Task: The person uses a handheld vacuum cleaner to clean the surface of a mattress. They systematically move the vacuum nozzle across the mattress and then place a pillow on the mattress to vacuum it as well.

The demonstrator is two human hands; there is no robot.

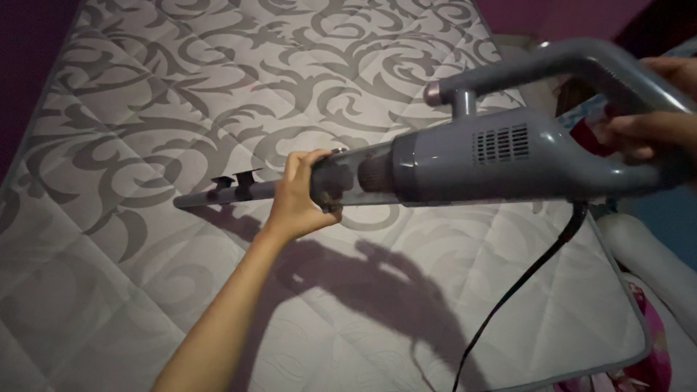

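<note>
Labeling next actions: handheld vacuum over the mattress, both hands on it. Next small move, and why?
Probably lower the crevice nozzle onto the mattress. The left hand grips the front of the grey handheld vacuum at its clear dust cup, and the right hand holds the rear handle. The nozzle tip appears to hang just above the quilted surface, casting a shadow beneath, so contact seems not yet made.

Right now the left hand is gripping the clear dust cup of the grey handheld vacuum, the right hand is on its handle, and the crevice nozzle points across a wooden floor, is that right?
Not quite. In the head view the crevice nozzle points across a grey patterned quilted mattress, not a wooden floor. The rest holds: the left hand grips the clear dust cup of the grey handheld vacuum, and the right hand is on its handle.
</note>
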